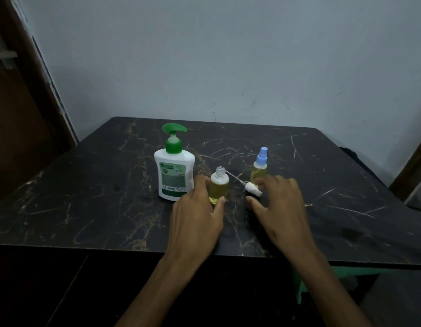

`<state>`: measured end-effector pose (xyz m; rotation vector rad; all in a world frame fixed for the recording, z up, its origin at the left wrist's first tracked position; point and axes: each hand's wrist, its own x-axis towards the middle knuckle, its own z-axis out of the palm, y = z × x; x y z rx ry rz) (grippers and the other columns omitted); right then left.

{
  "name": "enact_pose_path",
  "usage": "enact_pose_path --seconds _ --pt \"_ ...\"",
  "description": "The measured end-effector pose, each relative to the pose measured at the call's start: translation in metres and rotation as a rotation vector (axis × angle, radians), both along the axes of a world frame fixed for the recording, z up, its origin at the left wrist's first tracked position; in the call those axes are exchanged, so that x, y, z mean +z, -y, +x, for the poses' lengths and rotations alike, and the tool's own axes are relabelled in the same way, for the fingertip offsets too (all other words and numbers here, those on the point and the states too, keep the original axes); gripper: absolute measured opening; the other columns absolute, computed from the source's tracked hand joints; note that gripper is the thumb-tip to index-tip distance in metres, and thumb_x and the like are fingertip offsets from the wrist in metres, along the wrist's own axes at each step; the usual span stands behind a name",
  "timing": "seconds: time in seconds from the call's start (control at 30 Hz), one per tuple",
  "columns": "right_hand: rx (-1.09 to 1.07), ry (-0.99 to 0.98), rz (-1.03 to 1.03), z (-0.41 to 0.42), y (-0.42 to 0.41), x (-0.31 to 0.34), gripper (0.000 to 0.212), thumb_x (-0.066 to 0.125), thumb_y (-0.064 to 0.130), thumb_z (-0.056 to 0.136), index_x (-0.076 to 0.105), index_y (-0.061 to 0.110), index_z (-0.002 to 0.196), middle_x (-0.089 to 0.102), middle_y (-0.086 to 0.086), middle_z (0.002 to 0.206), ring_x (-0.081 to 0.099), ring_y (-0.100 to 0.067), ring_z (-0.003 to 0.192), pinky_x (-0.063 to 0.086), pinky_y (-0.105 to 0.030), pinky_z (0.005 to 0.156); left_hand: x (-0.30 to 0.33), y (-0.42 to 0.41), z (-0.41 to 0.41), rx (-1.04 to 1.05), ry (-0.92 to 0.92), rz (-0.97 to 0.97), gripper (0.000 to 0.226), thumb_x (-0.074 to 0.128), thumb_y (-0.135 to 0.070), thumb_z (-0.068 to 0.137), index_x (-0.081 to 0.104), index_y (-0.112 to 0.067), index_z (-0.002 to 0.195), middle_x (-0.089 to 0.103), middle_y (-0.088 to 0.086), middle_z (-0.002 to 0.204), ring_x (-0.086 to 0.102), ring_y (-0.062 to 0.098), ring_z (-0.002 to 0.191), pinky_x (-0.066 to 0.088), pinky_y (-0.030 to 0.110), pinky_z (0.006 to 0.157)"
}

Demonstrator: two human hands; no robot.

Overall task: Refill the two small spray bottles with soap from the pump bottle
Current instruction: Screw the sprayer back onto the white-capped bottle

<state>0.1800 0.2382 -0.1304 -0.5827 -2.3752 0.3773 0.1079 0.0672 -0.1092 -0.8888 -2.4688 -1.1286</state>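
Observation:
A white pump bottle (173, 175) with a green pump head stands on the black marble-patterned table (105, 185). To its right stands an uncapped small spray bottle (219, 185) holding yellow liquid. My left hand (195, 215) holds its base between thumb and fingers. The white spray cap (252, 188) with its thin tube lies on the table beside it. My right hand (277, 206) hovers over that cap with fingers spread, holding nothing. Behind it stands the second spray bottle (260, 169), with a blue cap on and yellow liquid inside.
A pale wall rises behind the table. A dark wooden frame (27, 90) stands at the left. The table's front edge runs just under my wrists. Something green (322, 277) shows below the table at the right.

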Motion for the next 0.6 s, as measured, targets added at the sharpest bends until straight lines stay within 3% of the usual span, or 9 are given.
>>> enact_pose_path --seconds 0.17,0.33,0.47,0.6 --pt "-0.089 0.113 0.05 -0.004 -0.016 0.004 0.019 0.078 0.033 0.089 0.07 0.018 0.099 0.065 0.0 0.093 0.048 -0.022 0.091 0.044 -0.039 0.079 0.006 -0.006 -0.001 0.052 0.077 -0.033 0.041 0.067 -0.043 0.097 0.051 -0.026 0.131 0.069 -0.005 0.088 0.068 0.017 0.082 0.052 0.034 0.073" --pt "-0.127 0.153 0.113 -0.016 -0.016 0.001 0.02 0.073 0.038 0.091 0.069 0.02 0.086 0.062 0.001 0.081 0.05 -0.022 0.082 0.046 -0.041 0.075 0.007 -0.009 -0.003 0.084 0.103 -0.095 0.047 0.064 -0.048 0.098 0.049 -0.027 0.138 0.074 -0.001 0.104 0.07 0.023 0.098 0.051 0.036 0.079" --pt "-0.097 0.122 0.075 -0.011 -0.008 0.007 0.018 0.075 0.035 0.09 0.067 0.02 0.084 0.063 0.001 0.08 0.052 -0.023 0.079 0.046 -0.041 0.074 0.005 -0.01 -0.005 0.095 0.098 -0.145 0.039 0.062 -0.049 0.099 0.049 -0.028 0.129 0.073 -0.002 0.103 0.07 0.024 0.096 0.056 0.042 0.081" --pt "-0.041 0.057 0.002 0.01 -0.001 0.032 0.012 0.08 0.03 0.088 0.071 0.025 0.094 0.071 0.006 0.079 0.063 -0.016 0.072 0.048 -0.031 0.067 0.003 -0.009 -0.006 0.087 0.096 -0.144 0.034 0.061 -0.045 0.101 0.047 -0.027 0.126 0.071 -0.002 0.103 0.069 0.023 0.096 0.048 0.036 0.074"
